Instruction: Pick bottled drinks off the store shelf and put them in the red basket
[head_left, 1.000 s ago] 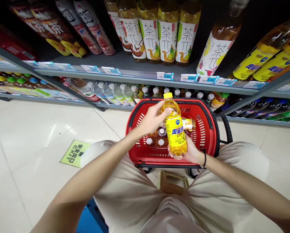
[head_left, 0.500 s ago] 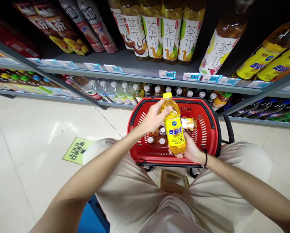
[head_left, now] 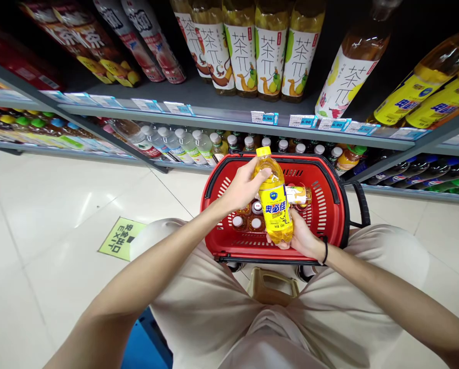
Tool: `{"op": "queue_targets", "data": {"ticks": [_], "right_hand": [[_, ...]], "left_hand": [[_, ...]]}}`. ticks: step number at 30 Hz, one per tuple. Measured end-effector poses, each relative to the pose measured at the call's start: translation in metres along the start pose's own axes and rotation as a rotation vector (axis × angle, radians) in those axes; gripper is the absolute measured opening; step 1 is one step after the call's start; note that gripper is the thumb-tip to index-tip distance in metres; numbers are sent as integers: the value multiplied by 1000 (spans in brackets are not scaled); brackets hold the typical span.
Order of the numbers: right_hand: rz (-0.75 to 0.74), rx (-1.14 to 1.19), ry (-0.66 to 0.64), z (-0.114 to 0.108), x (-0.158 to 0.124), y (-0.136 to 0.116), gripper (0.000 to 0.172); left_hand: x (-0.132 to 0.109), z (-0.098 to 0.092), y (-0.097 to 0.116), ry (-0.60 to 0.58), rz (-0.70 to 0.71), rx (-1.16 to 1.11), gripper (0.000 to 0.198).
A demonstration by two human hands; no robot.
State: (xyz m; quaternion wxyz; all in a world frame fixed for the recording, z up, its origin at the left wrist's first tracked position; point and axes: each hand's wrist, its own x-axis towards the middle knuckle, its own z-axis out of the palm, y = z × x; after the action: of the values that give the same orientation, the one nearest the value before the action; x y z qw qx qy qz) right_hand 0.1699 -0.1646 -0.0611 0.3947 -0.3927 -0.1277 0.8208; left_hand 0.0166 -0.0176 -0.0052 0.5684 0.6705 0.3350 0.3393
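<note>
A yellow soda bottle [head_left: 276, 205] with a yellow cap is held tilted above a red shopping basket [head_left: 220, 245]. My left hand [head_left: 248, 185] grips its upper part, thumb across the front. Around the bottle's base, my right hand [head_left: 299, 233] is closed, supporting it from below; some of its fingers are hidden behind the bottle. Inside the basket, several upright bottles with white caps [head_left: 256, 223] stand at the left. A white-labelled tea bottle [head_left: 296, 195] lies on its side behind the soda bottle.
Ahead, a shelf [head_left: 221, 110] carries tea bottles [head_left: 271, 56], and more yellow soda bottles [head_left: 404, 105] at the right. Its lower level holds capped drink bottles [head_left: 191, 143]. The basket's black handle [head_left: 362, 205] sticks out rightward. A yellow-green sign [head_left: 122, 238] marks the floor at left.
The soda bottle has stayed between both hands above the basket. Its label appears the other way up, with only a very slight shift in position.
</note>
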Motion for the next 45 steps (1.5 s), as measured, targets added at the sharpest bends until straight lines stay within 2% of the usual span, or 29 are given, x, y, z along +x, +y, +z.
{"op": "queue_targets", "data": {"ticks": [17,23,29,45], "right_hand": [[-6,-52,-23,-1,-2,-1,62],[2,-48,-1,-1,-1,0,63],[11,-36,46,0,-1,0,62],[6,-68,-9,-1,-2,-1,66]], "left_hand": [[-1,1,-2,-5,8,-21,44],[0,1,-1,-9,-1,-32,44],[0,3,1,17,-7,-2,36],[1,3,1,8,-15,-53,34]]}}
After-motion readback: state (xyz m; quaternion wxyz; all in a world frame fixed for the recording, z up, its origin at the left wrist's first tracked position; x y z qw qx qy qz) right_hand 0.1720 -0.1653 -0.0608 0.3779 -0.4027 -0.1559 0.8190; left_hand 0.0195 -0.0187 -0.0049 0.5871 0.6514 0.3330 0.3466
